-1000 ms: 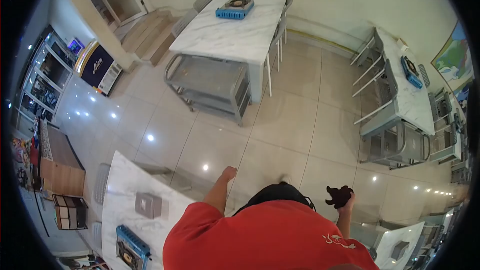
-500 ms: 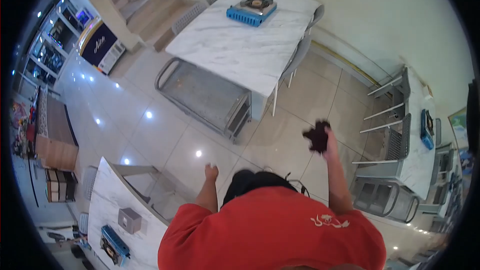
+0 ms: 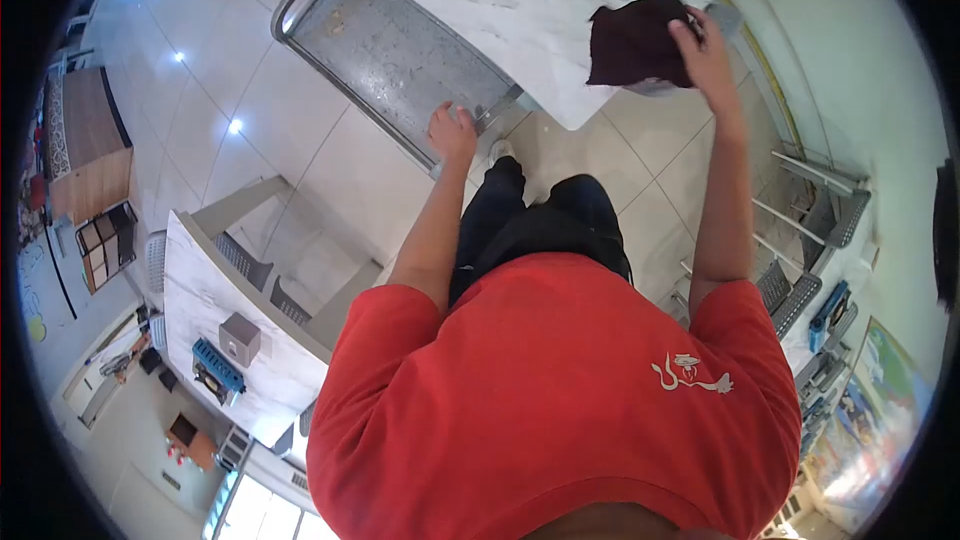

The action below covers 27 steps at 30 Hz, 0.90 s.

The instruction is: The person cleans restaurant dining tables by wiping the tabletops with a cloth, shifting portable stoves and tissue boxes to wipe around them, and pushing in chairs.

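My right hand is closed on a dark brown cloth, with fingers and thumb gripping its right edge. The cloth hangs spread out over the near right edge of a white marble-patterned table. Lower and to the left, my left hand holds nothing, its fingers loosely bent and apart. It overlaps the near right end of a grey metal bench with a rounded tubular frame, which stands along the table's side.
Behind me on the left, another marble-patterned table bears a grey box and a blue portable stove. Grey chairs and a further blue stove stand at the right. A wooden cabinet is far left.
I have come closer to the marble-patterned table and bench. My right hand has carried the cloth forward to the table edge, where it hangs more spread out; my left hand has reached toward the bench.
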### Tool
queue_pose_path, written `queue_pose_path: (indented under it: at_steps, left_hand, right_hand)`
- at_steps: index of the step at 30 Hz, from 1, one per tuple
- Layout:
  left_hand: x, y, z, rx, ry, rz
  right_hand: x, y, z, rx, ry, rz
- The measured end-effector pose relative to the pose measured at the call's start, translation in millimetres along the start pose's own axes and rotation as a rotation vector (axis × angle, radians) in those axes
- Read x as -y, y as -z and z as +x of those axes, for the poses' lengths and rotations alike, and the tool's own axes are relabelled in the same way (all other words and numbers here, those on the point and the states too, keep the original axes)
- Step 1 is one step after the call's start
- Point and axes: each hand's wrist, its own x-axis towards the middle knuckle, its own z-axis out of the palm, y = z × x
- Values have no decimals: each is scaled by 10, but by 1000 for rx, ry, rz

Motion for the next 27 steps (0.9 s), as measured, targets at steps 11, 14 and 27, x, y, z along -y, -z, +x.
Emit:
queue_pose_path:
  at_steps: [11,14,27]
  left_hand:
    - [-264,-183,-15,-65,262,249]
    - [-328,-164,47,0,332,214]
    - [-366,-125,24,32,492,169]
  right_hand:
    - [-960,-1658,694,-137,237,-541]
    - [-866,-1951,1461,-180,329,-568]
    - [-580,-1443,64,1215,1216,-356]
